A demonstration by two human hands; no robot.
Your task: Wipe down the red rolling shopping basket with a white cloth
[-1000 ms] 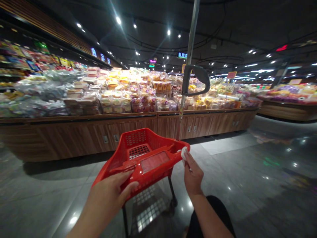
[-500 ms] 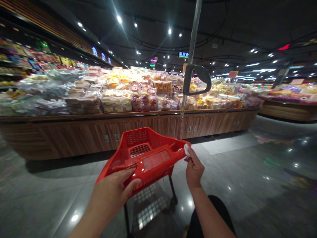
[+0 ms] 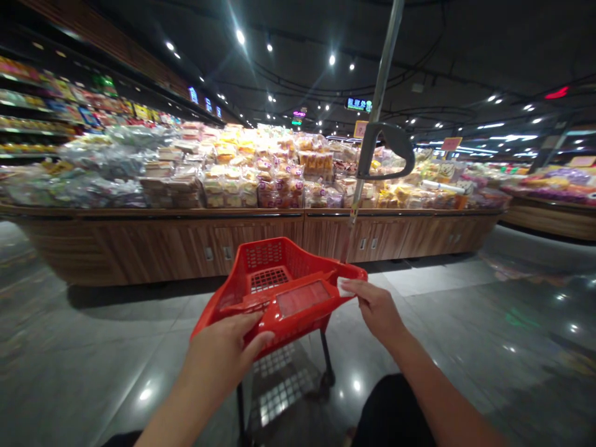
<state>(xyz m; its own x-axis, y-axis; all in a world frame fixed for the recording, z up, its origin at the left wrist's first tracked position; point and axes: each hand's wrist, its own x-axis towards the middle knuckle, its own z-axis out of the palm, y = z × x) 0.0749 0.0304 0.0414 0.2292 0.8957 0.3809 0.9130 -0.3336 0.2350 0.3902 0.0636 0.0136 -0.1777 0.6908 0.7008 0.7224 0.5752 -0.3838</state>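
Note:
A red plastic shopping cart (image 3: 267, 248) with a perforated basket stands in front of me, its handle side towards me. My left hand (image 3: 228, 341) is closed around the left part of the cart's handle, thumb on the near side. A white folded tissue or wipe (image 3: 343, 287) is pinched in the fingers of my right hand (image 3: 376, 305). It lies against the red handle, just right of the clear label panel (image 3: 303, 299). The fingertips behind the tissue are partly hidden.
Beyond the cart runs a long wooden display counter (image 3: 153, 251) heaped with packaged foods. A metal pole (image 3: 384, 68) with a grey loop (image 3: 386, 152) rises by the cart's right side. Stocked shelves (image 3: 32, 118) stand at left, another display (image 3: 554, 211) at right, on a shiny tiled floor.
My right hand has moved the tissue inward from the handle's right corner towards the label panel. My left hand keeps its place on the handle. The view has turned slightly left.

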